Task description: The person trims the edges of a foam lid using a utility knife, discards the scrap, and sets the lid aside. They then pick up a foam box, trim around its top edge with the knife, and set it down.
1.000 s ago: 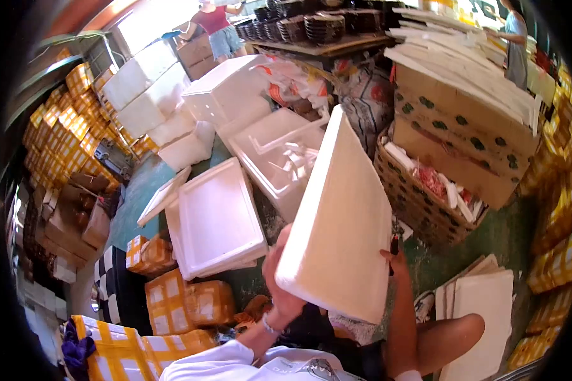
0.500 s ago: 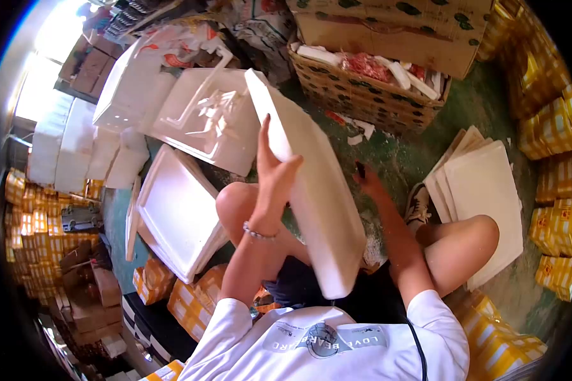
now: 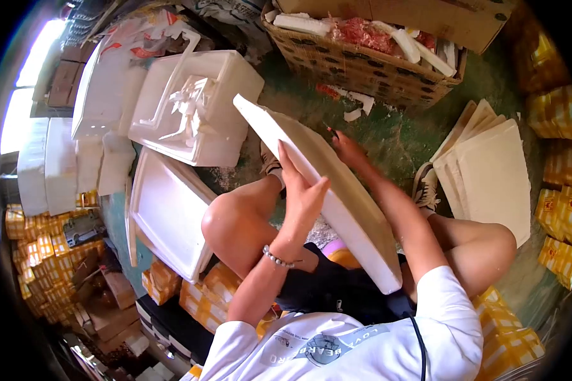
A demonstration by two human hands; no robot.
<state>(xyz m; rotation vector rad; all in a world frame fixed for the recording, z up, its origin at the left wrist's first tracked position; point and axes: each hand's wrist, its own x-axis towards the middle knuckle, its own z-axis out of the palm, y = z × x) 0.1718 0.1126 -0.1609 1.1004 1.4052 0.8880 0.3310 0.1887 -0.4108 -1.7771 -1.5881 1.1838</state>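
On the far left of the frame, yellow checked cartons (image 3: 38, 254) were stacked tight against white foam boxes (image 3: 51, 159), leaving no way through. Next to them a foam lid (image 3: 168, 213) lay flat on the floor with its right edge just beside the person's left knee. Above it an open foam box (image 3: 197, 108) sat near the upper tip of the foam slab (image 3: 337, 209).

The slab slanted across the middle of the frame, from its tip by the open box down over the lap to the white shirt. The left hand (image 3: 302, 190) lay flat against its near face with the fingers straight, not curled round any edge. The right hand (image 3: 346, 149) reached along the slab's far side. Its fingers were partly hidden, so I could not tell whether it gripped.

Past the slab a patch of bare green floor (image 3: 394, 136) was the only loose room, hemmed in by a wicker basket (image 3: 362, 63) above. To the right a fan of foam sheets (image 3: 489, 171) lay just beside the shoe, with more yellow cartons (image 3: 556, 114) at the right edge.

Half a second earlier the slab had stood steeper, and the right hand had been clear of it. By now the slab leaned lower and the right hand had closed in.
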